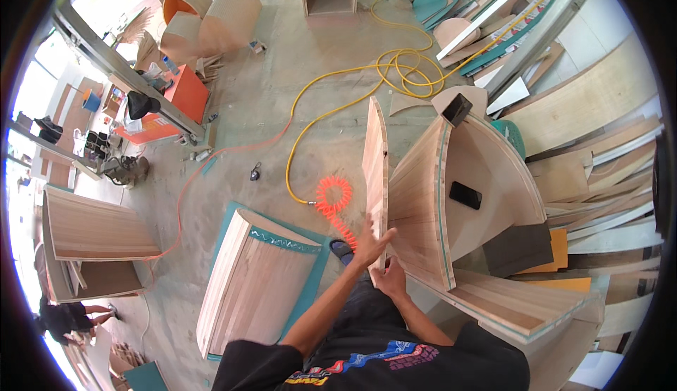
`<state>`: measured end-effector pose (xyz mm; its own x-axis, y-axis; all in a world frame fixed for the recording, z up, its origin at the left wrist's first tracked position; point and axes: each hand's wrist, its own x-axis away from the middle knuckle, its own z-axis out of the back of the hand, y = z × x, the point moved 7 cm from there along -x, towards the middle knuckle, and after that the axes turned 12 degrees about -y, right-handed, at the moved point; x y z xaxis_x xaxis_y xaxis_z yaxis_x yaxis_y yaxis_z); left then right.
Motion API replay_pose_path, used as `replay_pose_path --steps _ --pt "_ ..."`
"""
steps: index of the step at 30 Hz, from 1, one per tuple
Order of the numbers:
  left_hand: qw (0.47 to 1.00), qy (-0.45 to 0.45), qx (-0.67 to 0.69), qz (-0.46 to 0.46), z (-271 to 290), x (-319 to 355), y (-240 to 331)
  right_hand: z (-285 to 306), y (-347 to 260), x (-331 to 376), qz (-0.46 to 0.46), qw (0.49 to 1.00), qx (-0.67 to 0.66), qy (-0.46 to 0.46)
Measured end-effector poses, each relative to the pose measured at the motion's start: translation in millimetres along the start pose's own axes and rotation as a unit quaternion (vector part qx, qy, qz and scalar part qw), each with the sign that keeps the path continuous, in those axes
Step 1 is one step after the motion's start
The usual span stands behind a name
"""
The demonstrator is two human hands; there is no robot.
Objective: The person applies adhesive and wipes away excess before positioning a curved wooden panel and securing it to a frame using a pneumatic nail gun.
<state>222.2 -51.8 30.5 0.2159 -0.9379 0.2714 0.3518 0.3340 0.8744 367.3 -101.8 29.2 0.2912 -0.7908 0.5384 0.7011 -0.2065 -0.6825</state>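
Observation:
A long, slightly bowed wooden panel (376,172) stands on its narrow side in front of me, its edge turned up. My left hand (369,246) is closed around the panel's near part, with a finger reaching over the edge. Just below and to the right, my right hand (390,279) is closed on the panel's near end; its fingertips are partly hidden. Right beside the panel rises a curved wooden piece (419,200) with a teal line along its edge. Nearer me on the right lies another curved wooden piece (522,303).
A dark phone (465,196) and a second dark device (457,110) rest on the pale curved board at right. An orange coiled hose (333,192) joins a yellow hose (293,158) on the floor. A rounded wooden piece (261,285) lies left of my foot. Wood strips (606,208) pile up far right.

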Motion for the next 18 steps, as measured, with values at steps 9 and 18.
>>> replay_pose_path --steps 9,18 --pt "0.993 -0.076 0.047 0.078 -39 6 -14 134 -50 -182 0.058 0.973 -0.083 -0.208" --pt "0.675 -0.116 0.474 0.554 -72 85 -136 137 -56 -548 0.041 0.830 -0.531 -0.163"
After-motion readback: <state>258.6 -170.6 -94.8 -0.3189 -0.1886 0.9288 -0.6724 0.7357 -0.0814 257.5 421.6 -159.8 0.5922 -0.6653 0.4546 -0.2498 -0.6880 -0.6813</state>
